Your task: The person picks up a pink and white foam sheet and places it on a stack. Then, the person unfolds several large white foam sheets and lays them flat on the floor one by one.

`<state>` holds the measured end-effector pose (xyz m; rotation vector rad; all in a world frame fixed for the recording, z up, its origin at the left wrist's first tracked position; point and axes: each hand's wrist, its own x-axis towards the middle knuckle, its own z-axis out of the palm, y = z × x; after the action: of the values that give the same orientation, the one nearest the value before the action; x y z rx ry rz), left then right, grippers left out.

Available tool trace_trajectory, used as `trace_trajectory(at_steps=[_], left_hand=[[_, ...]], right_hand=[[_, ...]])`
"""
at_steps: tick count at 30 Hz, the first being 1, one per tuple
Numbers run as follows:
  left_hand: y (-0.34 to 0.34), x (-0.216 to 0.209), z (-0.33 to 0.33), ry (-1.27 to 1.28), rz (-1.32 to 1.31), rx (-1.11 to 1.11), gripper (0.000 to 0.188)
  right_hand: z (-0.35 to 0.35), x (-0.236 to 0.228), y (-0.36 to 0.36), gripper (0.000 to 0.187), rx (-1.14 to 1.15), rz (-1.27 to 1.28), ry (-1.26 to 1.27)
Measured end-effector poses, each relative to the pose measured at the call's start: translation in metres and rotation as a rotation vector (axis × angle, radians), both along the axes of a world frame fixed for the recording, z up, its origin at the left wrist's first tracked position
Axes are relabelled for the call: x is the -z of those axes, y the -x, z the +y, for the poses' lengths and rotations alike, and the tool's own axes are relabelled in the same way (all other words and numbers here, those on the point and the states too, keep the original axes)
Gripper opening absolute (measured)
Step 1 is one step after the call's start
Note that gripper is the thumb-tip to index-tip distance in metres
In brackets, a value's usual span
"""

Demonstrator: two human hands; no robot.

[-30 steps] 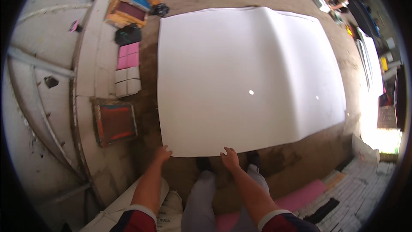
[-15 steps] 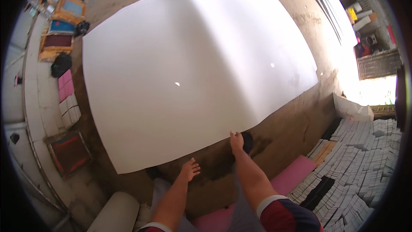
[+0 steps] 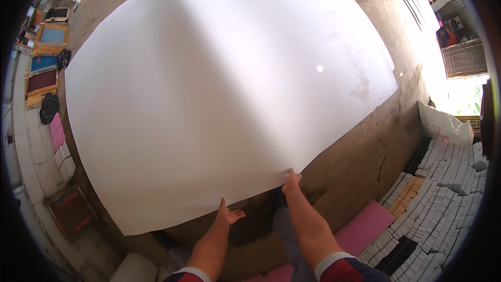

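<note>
A very large white sheet [image 3: 182,109] covers most of the floor in front of me, bright on its right side and shaded on its left. At its near edge, my right hand [image 3: 292,179] pinches the border, which dimples slightly by the fingertips. My left hand [image 3: 229,214] is open at the same edge, further left, thumb up by the border and the other fingers stretched to the right. Whether some of those fingers reach under the sheet is hard to make out.
Stacked grey-white strips [image 3: 422,214] fill the lower right beside a pink roll [image 3: 365,224]. A whitish sack [image 3: 443,124] stands behind them. Framed screens [image 3: 51,42], black bags [image 3: 49,108] and a dark red frame [image 3: 73,211] line the left wall. A pale roll [image 3: 134,268] lies lower left.
My view has shifted, and the sheet appears nearer and further left. My right hand now pinches its edge. My left hand has turned, its fingers spread toward the right.
</note>
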<state>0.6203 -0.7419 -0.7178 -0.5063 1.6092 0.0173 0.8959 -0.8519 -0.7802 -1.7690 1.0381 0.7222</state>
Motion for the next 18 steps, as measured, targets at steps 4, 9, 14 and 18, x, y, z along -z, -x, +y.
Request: trace_trajectory(at_steps=[4, 9, 14, 18], left_hand=[[-0.007, 0.029, -0.008, -0.14, -0.054, -0.142, 0.096], [-0.021, 0.032, -0.019, -0.233, -0.036, -0.23, 0.09], [-0.031, 0.034, -0.005, -0.204, -0.063, -0.279, 0.084], [-0.04, 0.019, -0.009, -0.264, -0.038, -0.257, 0.067]], right_hand=[[0.017, -0.03, -0.012, 0.055, -0.013, -0.044, 0.076], [0.027, -0.028, -0.029, 0.053, -0.069, -0.204, 0.038], [0.042, -0.01, -0.062, 0.051, -0.086, -0.247, 0.113], [0.037, 0.006, -0.078, 0.048, -0.109, -0.243, 0.096]])
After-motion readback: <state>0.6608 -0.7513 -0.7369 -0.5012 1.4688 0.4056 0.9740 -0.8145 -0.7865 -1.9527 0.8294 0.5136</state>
